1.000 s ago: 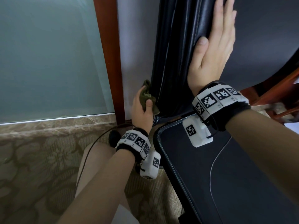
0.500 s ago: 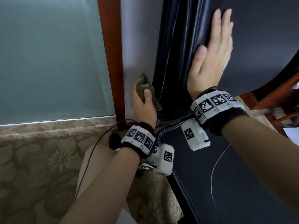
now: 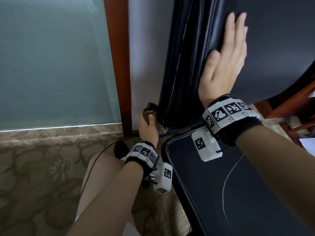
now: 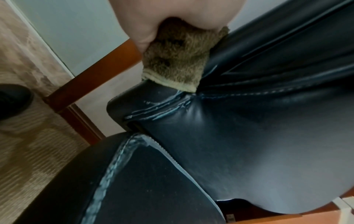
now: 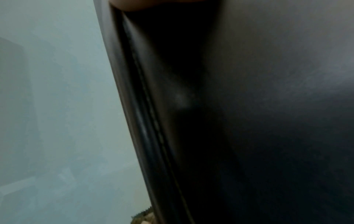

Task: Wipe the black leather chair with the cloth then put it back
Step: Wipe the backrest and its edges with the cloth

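Note:
The black leather chair stands before me, its backrest (image 3: 187, 65) upright and its seat (image 3: 230, 193) below at the right. My left hand (image 3: 148, 124) grips an olive-brown cloth (image 3: 150, 109) bunched against the backrest's lower left edge, just above the seat corner. In the left wrist view the fuzzy cloth (image 4: 176, 60) presses on the stitched seam of the backrest (image 4: 249, 121). My right hand (image 3: 225, 65) lies flat, fingers straight, on the front of the backrest. The right wrist view shows only the dark backrest edge (image 5: 145, 121).
A frosted glass panel (image 3: 51, 57) in a red-brown wooden frame (image 3: 117, 57) stands close left of the chair. Patterned carpet (image 3: 34, 176) covers the floor, with a marble strip (image 3: 51, 133) along the glass. A black cable (image 3: 95, 159) and my knee (image 3: 102, 176) are below the left hand.
My left hand with the cloth rose a little along the backrest edge, then came back down to its lower corner. The right hand stayed flat on the backrest.

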A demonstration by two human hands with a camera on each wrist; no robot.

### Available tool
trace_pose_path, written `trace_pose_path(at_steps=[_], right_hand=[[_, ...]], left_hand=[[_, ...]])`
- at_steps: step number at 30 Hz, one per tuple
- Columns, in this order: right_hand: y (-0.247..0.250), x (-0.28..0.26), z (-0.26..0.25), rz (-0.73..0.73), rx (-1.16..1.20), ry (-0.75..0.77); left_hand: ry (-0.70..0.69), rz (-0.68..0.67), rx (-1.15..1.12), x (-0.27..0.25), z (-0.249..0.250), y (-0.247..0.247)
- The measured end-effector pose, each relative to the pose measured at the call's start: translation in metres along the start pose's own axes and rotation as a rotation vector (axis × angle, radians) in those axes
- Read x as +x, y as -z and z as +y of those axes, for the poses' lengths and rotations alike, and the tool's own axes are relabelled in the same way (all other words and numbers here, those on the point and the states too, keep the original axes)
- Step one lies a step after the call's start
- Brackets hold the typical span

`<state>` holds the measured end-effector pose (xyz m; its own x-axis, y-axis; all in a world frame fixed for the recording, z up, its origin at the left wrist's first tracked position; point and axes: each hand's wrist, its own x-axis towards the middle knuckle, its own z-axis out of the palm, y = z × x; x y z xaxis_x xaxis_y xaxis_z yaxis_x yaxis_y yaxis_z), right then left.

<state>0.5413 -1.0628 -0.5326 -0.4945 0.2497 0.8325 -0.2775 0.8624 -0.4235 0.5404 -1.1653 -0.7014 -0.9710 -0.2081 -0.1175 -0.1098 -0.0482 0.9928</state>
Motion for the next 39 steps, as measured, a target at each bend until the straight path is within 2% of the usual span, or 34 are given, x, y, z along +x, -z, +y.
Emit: trace_pose_path(at_steps=[5, 9, 11, 14, 18, 22, 25, 28, 30, 32, 35, 37, 39], right_hand=[[0.017, -0.008, 0.01, -0.065, 0.078, 0.0], [0.022, -0.041, 0.008, -0.103, 0.084, -0.09], [0.02, -0.056, 0.011, -0.118, 0.057, -0.089], [0.016, -0.068, 0.015, -0.132, 0.023, -0.089], [0.011, -0.07, 0.019, -0.117, -0.007, -0.058], [0.007, -0.071, 0.021, -0.083, -0.013, -0.046], [0.008, -0.07, 0.024, -0.081, -0.026, -0.04], [0.007, -0.071, 0.025, -0.08, -0.028, -0.036], [0.006, -0.071, 0.025, -0.077, -0.029, -0.038], [0.005, -0.071, 0.025, -0.072, -0.031, -0.04], [0.003, -0.071, 0.025, -0.062, -0.034, -0.042], [0.003, -0.071, 0.025, -0.055, -0.041, -0.038], [0.004, -0.072, 0.026, -0.057, -0.043, -0.034]], left_hand=[[0.05, -0.09, 0.014, -0.005, -0.002, 0.013], [0.206, -0.047, -0.034, -0.012, -0.022, 0.011], [0.284, -0.031, -0.099, -0.018, -0.031, 0.01], [0.321, 0.003, -0.164, -0.024, -0.034, 0.009], [0.289, 0.07, -0.268, -0.025, -0.021, 0.008], [0.062, 0.117, -0.335, -0.029, 0.0, 0.004], [-0.076, 0.055, -0.351, -0.029, 0.006, -0.003], [-0.063, -0.044, -0.328, -0.026, -0.001, -0.012], [-0.046, -0.071, -0.185, -0.022, -0.005, -0.014], [0.036, -0.112, -0.069, -0.015, -0.007, -0.01], [0.332, -0.239, -0.078, -0.008, -0.006, 0.002], [0.48, -0.291, -0.299, -0.013, 0.001, 0.01], [0.533, -0.254, -0.545, -0.017, 0.007, 0.015]])
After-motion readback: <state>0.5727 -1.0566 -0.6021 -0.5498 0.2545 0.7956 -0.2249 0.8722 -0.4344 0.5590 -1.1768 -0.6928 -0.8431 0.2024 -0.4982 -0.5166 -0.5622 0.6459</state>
